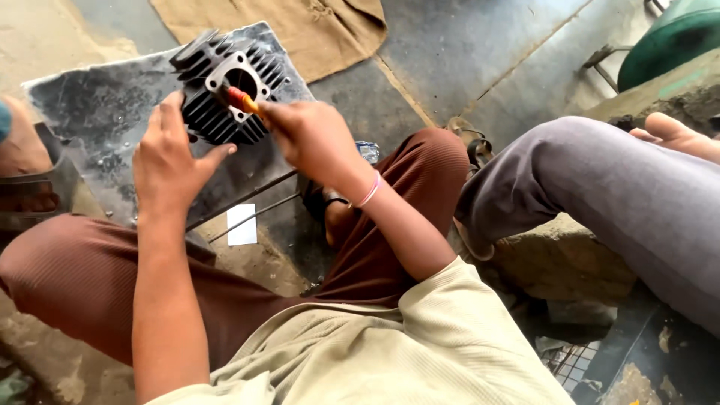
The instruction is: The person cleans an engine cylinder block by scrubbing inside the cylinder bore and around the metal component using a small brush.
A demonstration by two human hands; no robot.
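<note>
Cylinder block (225,94), dark and finned, sits tilted on the grey metal sheet (90,112) on the floor; your left hand (169,161) cups its side to steady it, while your right hand (311,139) grips a red-handled screwdriver (241,98), tip at the bore.

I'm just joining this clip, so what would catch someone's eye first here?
A dark finned engine cylinder stands out upper left, steadied by the left hand. The right hand pokes a red-and-orange-handled tool at its round bore. To the right, another person's grey-trousered leg crosses the frame.
</note>
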